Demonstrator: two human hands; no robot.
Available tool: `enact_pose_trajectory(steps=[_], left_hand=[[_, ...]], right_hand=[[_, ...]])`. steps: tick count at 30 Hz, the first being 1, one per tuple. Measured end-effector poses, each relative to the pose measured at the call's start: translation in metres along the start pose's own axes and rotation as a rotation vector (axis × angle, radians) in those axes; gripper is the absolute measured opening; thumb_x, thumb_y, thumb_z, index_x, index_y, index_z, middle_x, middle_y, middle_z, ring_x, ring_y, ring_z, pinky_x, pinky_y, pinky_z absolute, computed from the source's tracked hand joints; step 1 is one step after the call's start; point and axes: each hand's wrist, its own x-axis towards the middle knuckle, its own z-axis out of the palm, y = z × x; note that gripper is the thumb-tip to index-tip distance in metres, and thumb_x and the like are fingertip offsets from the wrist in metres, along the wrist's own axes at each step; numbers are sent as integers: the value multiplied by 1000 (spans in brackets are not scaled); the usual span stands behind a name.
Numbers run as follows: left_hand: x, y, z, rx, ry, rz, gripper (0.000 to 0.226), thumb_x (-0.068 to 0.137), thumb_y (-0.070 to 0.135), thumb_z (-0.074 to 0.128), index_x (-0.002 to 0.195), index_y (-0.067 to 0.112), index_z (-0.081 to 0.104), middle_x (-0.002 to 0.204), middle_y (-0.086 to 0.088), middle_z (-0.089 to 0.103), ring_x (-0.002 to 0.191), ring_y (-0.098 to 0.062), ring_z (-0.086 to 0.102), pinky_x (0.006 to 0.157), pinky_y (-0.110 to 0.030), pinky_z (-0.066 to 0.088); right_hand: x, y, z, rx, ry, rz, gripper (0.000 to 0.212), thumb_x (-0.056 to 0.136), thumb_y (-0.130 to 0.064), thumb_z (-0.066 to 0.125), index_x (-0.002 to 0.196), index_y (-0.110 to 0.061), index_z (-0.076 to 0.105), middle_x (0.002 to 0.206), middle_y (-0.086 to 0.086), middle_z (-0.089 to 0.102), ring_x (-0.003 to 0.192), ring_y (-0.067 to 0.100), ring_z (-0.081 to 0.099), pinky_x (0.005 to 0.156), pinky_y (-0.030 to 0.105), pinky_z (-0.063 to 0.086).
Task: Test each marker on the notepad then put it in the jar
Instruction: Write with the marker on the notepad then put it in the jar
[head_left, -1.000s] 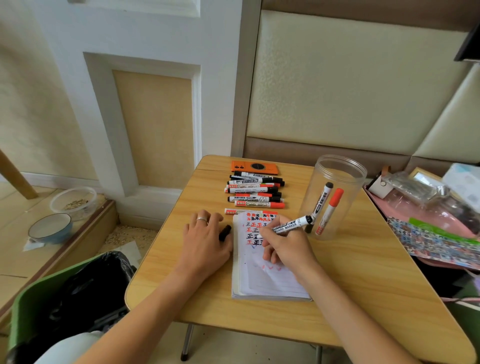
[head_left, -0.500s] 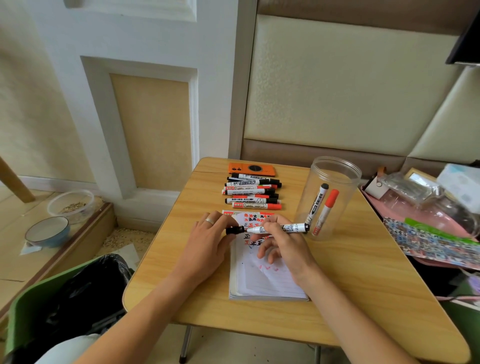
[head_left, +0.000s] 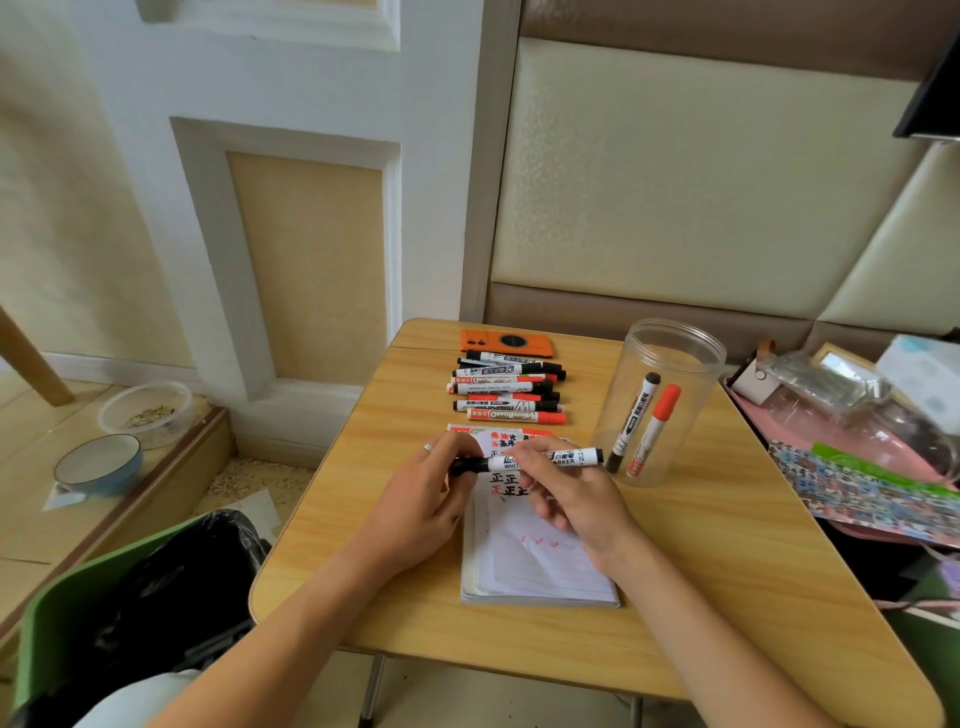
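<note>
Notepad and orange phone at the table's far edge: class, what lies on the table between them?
In the head view, a row of black and red markers lies side by side between the notepad and the orange phone.

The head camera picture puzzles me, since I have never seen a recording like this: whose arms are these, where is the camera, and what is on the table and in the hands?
There is no machine here. A person wears a camera on the head, so you look forward and down along their own two arms. Both hands hold one black marker level above an open notepad: the left hand grips its cap end, the right hand its barrel. The notepad lies on a small wooden table and already bears black and red test marks. Behind it is a row of markers, with an orange case beyond. To the right stands a clear jar holding two markers, one black and one red.
</note>
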Motion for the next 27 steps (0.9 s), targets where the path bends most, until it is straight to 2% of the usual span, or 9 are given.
enact_pose_trajectory(steps=[3, 7, 10, 12, 15, 17, 21, 25, 27], left_hand=[[1, 6, -3, -57, -28, 48, 16, 101, 14, 57, 116, 20, 57, 102, 12, 57, 88, -7, 56, 77, -28, 46], [3, 7, -4, -76, -6, 45, 9, 101, 23, 59, 108, 18, 63, 98, 18, 53, 86, -1, 57, 73, -13, 39], [3, 5, -3, -70, 22, 12, 9, 101, 24, 58, 106, 18, 63, 98, 16, 54, 86, -6, 59, 72, -13, 40], [2, 4, -3, -62, 18, 4, 7, 101, 23, 58, 106, 19, 62, 99, 15, 53, 86, -10, 58, 71, -17, 43], [1, 3, -1, -54, -15, 14, 6, 102, 24, 57, 106, 19, 58, 99, 15, 51, 83, -14, 56, 71, -31, 46], [2, 3, -1, -80, -29, 22, 12, 98, 28, 64, 106, 21, 59, 97, 16, 50, 81, -10, 54, 69, -27, 45], [4, -5, -2, -144, -78, -8, 34, 86, 36, 80, 116, 26, 70, 101, 17, 63, 87, 1, 59, 74, -16, 44], [4, -9, -2, -212, -73, -78, 20, 88, 27, 78, 108, 28, 76, 98, 18, 74, 82, -3, 65, 71, -18, 47], [4, -11, -1, -229, -70, -90, 15, 89, 28, 77, 104, 28, 75, 94, 14, 74, 80, -13, 66, 70, -27, 51]], right_hand=[[0, -2, -2, 3, -48, 15, 43, 83, -40, 76, 112, -8, 73, 75, 7, 52, 50, 8, 46, 38, 16, 28], [0, -2, -3, 32, -52, 48, 46, 84, -42, 75, 116, -10, 70, 70, 2, 57, 50, 9, 47, 40, 17, 29], [3, -1, -9, 210, 30, 85, 49, 82, -43, 79, 118, -13, 67, 79, 9, 63, 55, 15, 51, 40, 19, 36], [6, 0, -13, 275, 71, 73, 34, 82, -31, 79, 107, -11, 68, 83, 9, 65, 55, 17, 55, 41, 20, 40], [4, 4, -9, 132, 47, 30, 7, 96, -17, 69, 97, -10, 70, 80, 9, 64, 56, 16, 59, 45, 21, 44], [2, 6, -5, -47, -1, -13, 13, 101, -17, 63, 98, -9, 72, 83, 5, 70, 57, 14, 59, 48, 22, 45], [-1, 4, -4, -214, -91, -63, 12, 99, -19, 67, 99, -7, 70, 66, -9, 63, 51, 7, 54, 49, 20, 41], [0, 9, -4, -207, -165, -94, 16, 90, -9, 78, 103, -7, 68, 90, -4, 66, 61, 1, 57, 53, 16, 44], [0, 11, -3, -229, -154, -96, 19, 88, -10, 80, 104, -9, 69, 94, -1, 66, 63, 2, 57, 54, 18, 45]])
